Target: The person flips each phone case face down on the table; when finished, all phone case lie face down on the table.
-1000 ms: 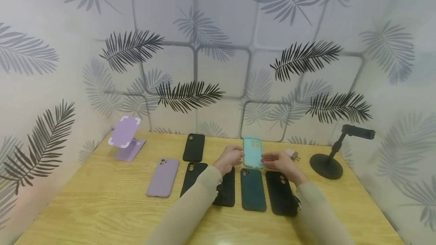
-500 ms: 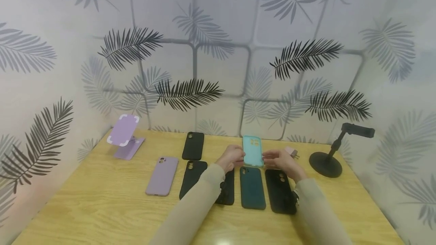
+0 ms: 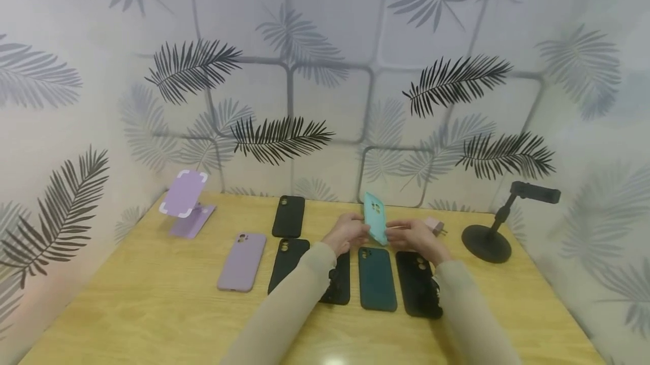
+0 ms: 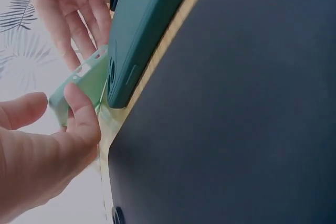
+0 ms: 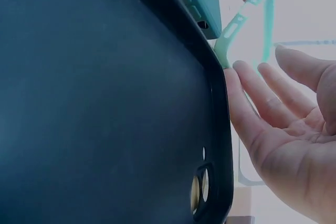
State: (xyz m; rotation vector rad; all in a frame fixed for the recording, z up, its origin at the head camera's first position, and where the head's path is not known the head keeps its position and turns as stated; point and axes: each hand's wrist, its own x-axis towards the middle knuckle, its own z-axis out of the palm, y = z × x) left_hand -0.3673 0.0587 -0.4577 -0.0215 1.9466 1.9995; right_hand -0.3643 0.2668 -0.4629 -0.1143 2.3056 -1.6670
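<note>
A mint phone case stands tilted on its long edge above the wooden table, between both hands. My left hand pinches its left side; in the left wrist view its thumb and finger close on the mint case. My right hand is at the case's right side. In the right wrist view that right hand has straight fingers, their tips by the edge of the mint case. Below the hands lie a dark green case and a black case.
More cases lie on the table: a lilac one and three black ones. A purple phone stand is at the back left. At the right are a black stand and a small pink plug.
The mint case, lying nearly flat one second ago, has been turned up onto its edge between the hands. Both hands have closed in a little toward each other.
</note>
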